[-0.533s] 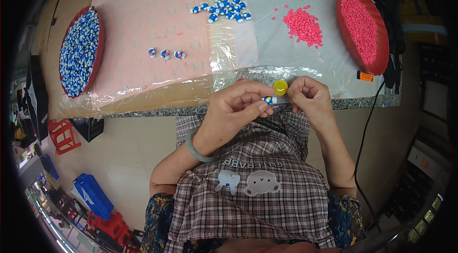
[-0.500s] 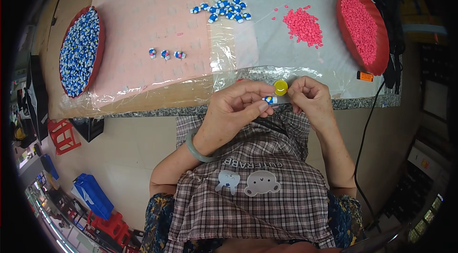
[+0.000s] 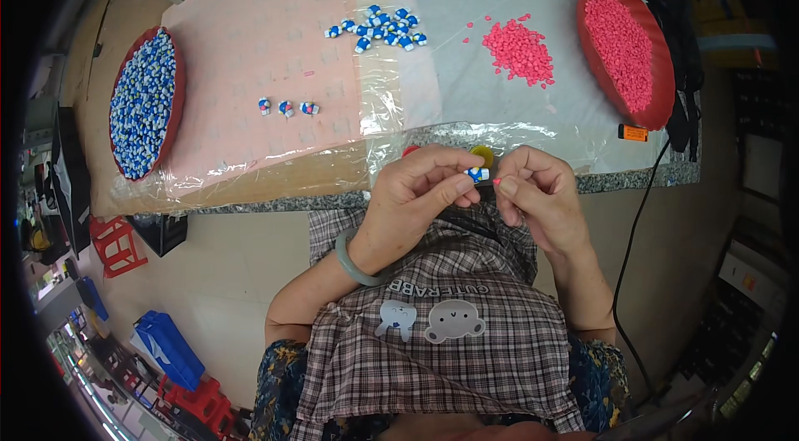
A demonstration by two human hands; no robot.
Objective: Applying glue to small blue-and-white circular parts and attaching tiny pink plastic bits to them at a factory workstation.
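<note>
My left hand (image 3: pixel 423 195) pinches a small blue-and-white figurine (image 3: pixel 477 175) with a touch of yellow between thumb and fingertips. Close by on its right, my right hand (image 3: pixel 541 195) is closed on a tiny pink piece (image 3: pixel 498 181), held at the tips of thumb and forefinger. A small gap separates the two. Just behind my fingers a round yellow lid or dish (image 3: pixel 482 156) shows in part at the table edge, with a bit of a red one (image 3: pixel 410 150) to its left. Three figurines with pink on them (image 3: pixel 286 109) stand in a row on the pink sheet.
Loose blue-and-white figurines (image 3: pixel 379 28) lie mid-table, a heap of pink pieces (image 3: pixel 518 52) right of them. A red tray (image 3: pixel 180 85) of figurines stands left, a red tray (image 3: pixel 662 79) of pink pieces right. An orange-and-black box (image 3: pixel 633 133) and a black cable (image 3: pixel 632 250) lie near the right edge.
My right hand now shows a pink piece at its fingertips, turned toward the figurine. The yellow round thing is now partly covered by my left fingers. The whole view has shifted slightly.
</note>
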